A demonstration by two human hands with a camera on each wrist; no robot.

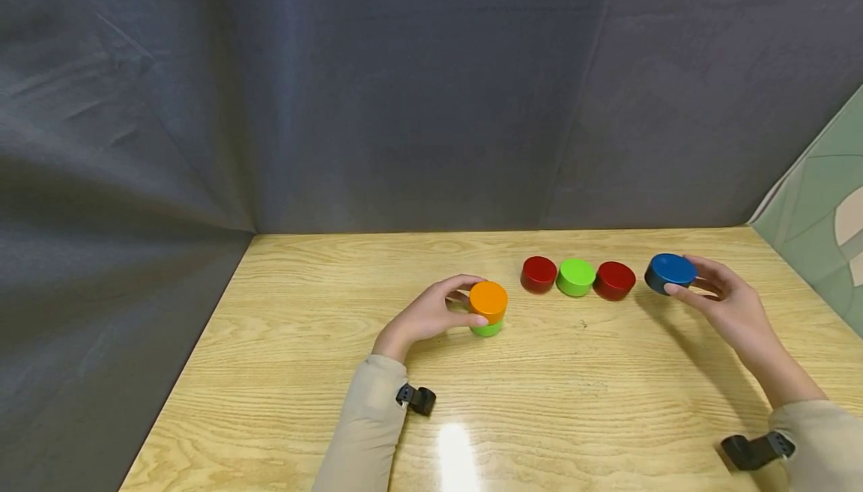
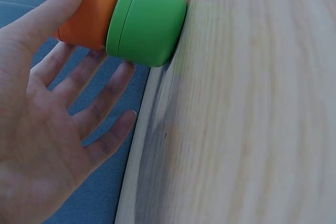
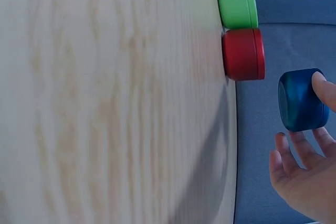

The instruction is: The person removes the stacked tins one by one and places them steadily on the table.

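On the wooden table [image 1: 573,395] an orange disc [image 1: 488,299] sits stacked on a green disc [image 1: 487,329]. My left hand [image 1: 473,300] holds the orange disc between thumb and fingers. In the left wrist view the thumb [image 2: 58,9] lies along the orange disc [image 2: 89,14], above the green one [image 2: 147,22], with the other fingers spread behind. My right hand [image 1: 684,276] grips a blue disc [image 1: 670,269] just above the table at the far right. The right wrist view shows that blue disc [image 3: 300,99] between thumb and fingers [image 3: 299,156].
A row of three discs lies between the hands: red [image 1: 539,274], green [image 1: 575,277], red [image 1: 614,280]. Dark cloth [image 1: 404,102] walls the back and left. A pale green panel [image 1: 822,207] stands at the right edge.
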